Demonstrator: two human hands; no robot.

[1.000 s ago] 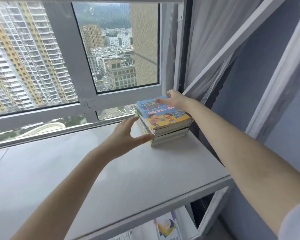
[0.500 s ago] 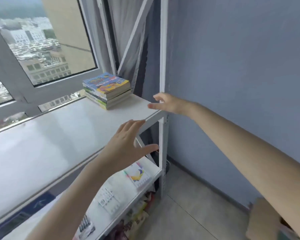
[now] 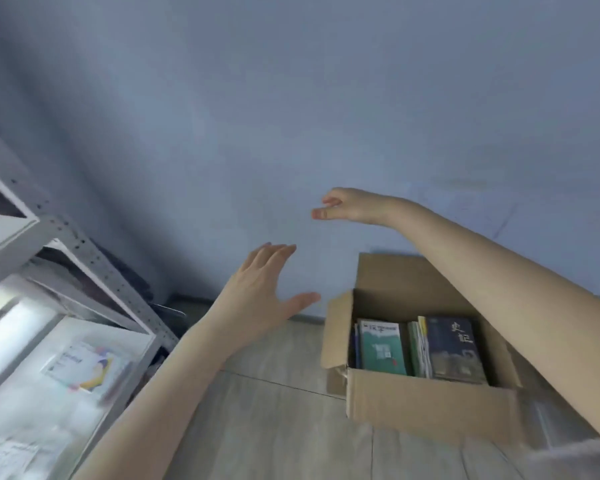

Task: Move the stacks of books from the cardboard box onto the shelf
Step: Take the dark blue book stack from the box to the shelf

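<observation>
A person is working with both forearms bare to the edge of the frame, the left hand (image 3: pixel 257 285) and right hand (image 3: pixel 347 207) wearing no gloves, a pale grey sleeve (image 3: pixel 568 462) showing at the right arm.

Looks like a room in a home, a plain corner used for storage. Bare blue-grey painted wall (image 3: pixel 291 98) meeting a floor (image 3: pixel 274 427) of pale wood-look planks, with a low skirting strip along the join. At the left, a white metal shelf (image 3: pixel 94 258) of perforated angle posts, its lower boards holding loose printed papers (image 3: pixel 84 368). On the floor against the wall, an open cardboard box (image 3: pixel 426 407) packed with books (image 3: pixel 454 348), some with Chinese titles. No machinery, counters or shop fittings; just household odds and reading matter.
</observation>
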